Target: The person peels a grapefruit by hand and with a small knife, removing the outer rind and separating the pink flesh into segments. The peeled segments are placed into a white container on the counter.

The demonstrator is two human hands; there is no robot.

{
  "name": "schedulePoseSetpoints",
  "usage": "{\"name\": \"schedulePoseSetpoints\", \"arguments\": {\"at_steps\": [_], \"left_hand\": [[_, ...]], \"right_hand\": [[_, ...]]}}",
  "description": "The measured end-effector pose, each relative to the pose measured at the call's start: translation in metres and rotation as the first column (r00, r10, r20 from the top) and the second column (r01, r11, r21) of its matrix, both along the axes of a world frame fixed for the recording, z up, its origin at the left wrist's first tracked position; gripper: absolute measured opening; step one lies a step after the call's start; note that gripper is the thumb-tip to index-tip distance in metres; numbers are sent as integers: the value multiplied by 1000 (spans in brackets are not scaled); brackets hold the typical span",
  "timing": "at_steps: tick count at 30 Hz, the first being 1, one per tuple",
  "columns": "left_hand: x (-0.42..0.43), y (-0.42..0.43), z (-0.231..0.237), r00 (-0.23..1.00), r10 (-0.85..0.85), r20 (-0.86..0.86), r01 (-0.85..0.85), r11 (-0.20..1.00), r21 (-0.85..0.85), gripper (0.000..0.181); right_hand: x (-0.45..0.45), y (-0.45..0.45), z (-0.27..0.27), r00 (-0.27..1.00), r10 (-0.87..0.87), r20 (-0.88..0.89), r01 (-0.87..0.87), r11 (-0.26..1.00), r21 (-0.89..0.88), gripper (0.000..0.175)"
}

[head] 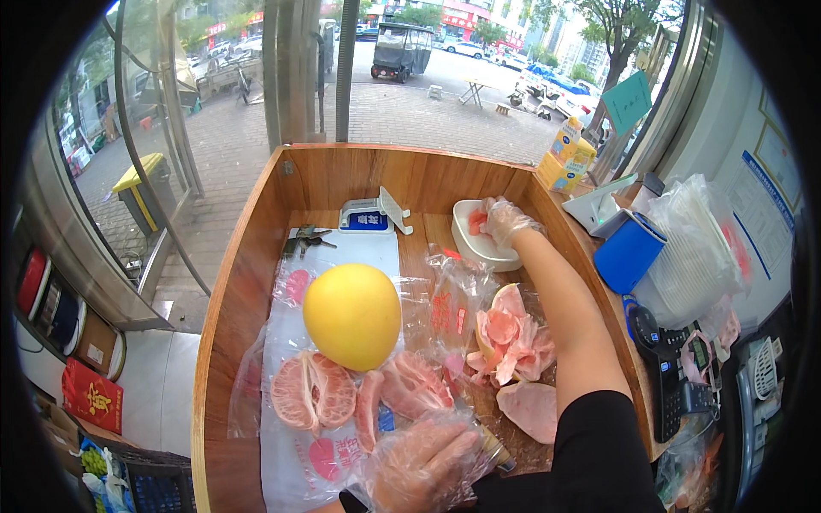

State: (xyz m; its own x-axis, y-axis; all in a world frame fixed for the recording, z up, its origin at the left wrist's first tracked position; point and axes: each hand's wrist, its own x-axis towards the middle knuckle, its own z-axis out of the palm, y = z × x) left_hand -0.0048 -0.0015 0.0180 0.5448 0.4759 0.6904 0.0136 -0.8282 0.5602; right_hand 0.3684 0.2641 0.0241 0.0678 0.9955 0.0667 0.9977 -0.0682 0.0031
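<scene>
My right hand [507,220], in a clear plastic glove, reaches into a white plastic container [490,247] at the back right, its fingers at a piece of red pomelo flesh [476,221]. My left hand [430,458], gloved too, rests at the front beside pomelo segments [415,385]; its palm side is hidden. A knife handle [494,445] partly shows to its right. A whole yellow pomelo [351,317] sits in the middle, behind an opened pomelo half [313,391] and a single segment [368,410]. Peel and membranes [511,333] lie at right, with another peel piece [529,410] in front.
Wooden walls [224,308] surround the work surface. Clear printed plastic bags [458,301] lie across it. Keys [311,240] and a white-and-blue plastic box [367,218] are at the back left. A blue cup-shaped object [630,252] and a telephone [660,372] stand on the right ledge.
</scene>
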Motion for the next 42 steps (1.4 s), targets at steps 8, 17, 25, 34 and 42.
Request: {"name": "schedulePoseSetpoints", "arguments": {"at_steps": [8,17,25,34,42], "left_hand": [[0,0,0,1000,1,8,-1,999,-38,42],[-1,-2,-1,1000,5,22,-4,998,-60,43],[0,-2,-3,1000,2,28,0,996,-88,41],[0,-1,-5,999,2,-49,-6,997,-73,46],[2,3,-16,994,-26,102,27,1000,-13,38]], "right_hand": [[-20,-37,36,957,-221,-189,187,966,-180,34],[17,0,-12,960,-197,-198,193,980,-40,26],[29,2,-18,621,7,-784,-93,994,-65,26],[2,-10,7,905,-90,-416,55,994,-93,38],[-70,-33,78,984,-166,-63,177,904,388,55]]}}
